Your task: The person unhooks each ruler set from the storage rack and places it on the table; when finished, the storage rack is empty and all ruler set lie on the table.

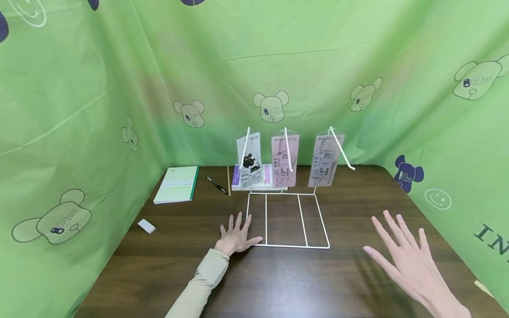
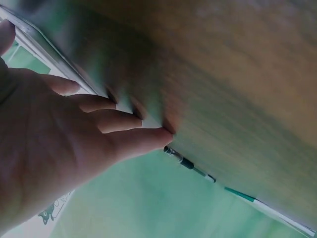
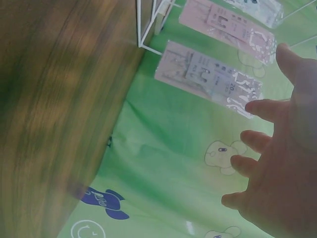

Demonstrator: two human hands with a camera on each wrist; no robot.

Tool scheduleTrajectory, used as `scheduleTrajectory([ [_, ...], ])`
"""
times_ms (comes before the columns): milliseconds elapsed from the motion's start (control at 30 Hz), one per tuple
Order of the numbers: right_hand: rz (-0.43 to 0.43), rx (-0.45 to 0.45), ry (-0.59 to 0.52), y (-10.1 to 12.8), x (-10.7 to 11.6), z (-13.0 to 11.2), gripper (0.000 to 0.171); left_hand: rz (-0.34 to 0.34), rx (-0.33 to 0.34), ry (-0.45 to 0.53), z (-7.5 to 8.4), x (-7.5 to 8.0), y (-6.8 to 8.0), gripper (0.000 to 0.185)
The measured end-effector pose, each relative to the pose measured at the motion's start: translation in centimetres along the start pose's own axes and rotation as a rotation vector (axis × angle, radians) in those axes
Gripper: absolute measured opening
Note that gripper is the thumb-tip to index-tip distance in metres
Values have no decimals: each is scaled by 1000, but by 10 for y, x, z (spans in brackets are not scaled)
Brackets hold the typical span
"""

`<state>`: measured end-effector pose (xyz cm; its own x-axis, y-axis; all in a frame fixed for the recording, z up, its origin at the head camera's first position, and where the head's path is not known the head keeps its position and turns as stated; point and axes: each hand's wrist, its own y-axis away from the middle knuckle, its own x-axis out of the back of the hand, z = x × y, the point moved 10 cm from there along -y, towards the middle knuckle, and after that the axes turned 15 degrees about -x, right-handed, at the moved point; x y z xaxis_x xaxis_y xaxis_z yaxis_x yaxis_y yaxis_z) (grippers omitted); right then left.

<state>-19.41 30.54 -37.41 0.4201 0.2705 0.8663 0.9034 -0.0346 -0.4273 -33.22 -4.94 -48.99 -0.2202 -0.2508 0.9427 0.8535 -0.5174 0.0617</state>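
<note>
A white wire display rack point(image 1: 303, 221) stands on the table, its flat base toward me. From its hooks hang a white ruler set pack point(image 1: 249, 154), a pink ruler pack point(image 1: 284, 176) and a greyish-purple ruler pack point(image 1: 324, 174). My left hand point(image 1: 235, 238) is at the left side of the base, fingers spread, thumb right at the front corner; in the left wrist view the fingertips meet the tabletop. Over to the right of the rack, my right hand point(image 1: 413, 263) hovers with fingers straight and apart, holding nothing. The right wrist view shows two packs beyond its fingers.
Back left on the wooden table point(image 1: 179, 265) lie a notebook point(image 1: 175, 187), a black pen point(image 1: 216, 185) and a thin wooden stick point(image 1: 228, 181). A white eraser point(image 1: 146, 226) is near the left edge. Behind the rack is a purple-and-white box point(image 1: 236, 176). Green curtain point(image 1: 222, 79) surrounds the table.
</note>
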Motion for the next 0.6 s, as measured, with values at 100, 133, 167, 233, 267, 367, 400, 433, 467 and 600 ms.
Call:
scheduleTrajectory([
  [100, 0, -1, 1, 0, -1, 1, 79, -20, 14, -4, 0, -1, -1, 81],
  [133, -1, -2, 3, 0, -2, 1, 79, -37, 23, 0, 1, 0, 0, 80],
  [167, 0, -3, 4, 0, -2, 1, 78, -52, 28, -5, 0, -2, 0, 81],
  [233, -4, -6, 3, -1, -4, 2, 78, -65, 30, -12, 0, -4, -1, 82],
  [267, -8, -9, 2, -2, -5, 3, 78, -67, 30, -13, -1, -4, -1, 82],
  [367, -27, -19, -16, -8, -10, 3, 78, -57, 26, -14, -1, -3, 0, 82],
  [400, -38, -24, -28, -10, -12, 3, 78, -43, 21, -13, -1, -2, 1, 82],
  [433, -50, -30, -44, -14, -14, 2, 78, -31, 17, -14, 0, -1, 1, 82],
  [467, -63, -35, -63, -18, -16, 1, 77, -31, 19, -14, -1, -2, 2, 82],
  [600, -116, -60, -159, -47, -18, -1, 76, -17, 10, -24, 1, -1, 2, 82],
])
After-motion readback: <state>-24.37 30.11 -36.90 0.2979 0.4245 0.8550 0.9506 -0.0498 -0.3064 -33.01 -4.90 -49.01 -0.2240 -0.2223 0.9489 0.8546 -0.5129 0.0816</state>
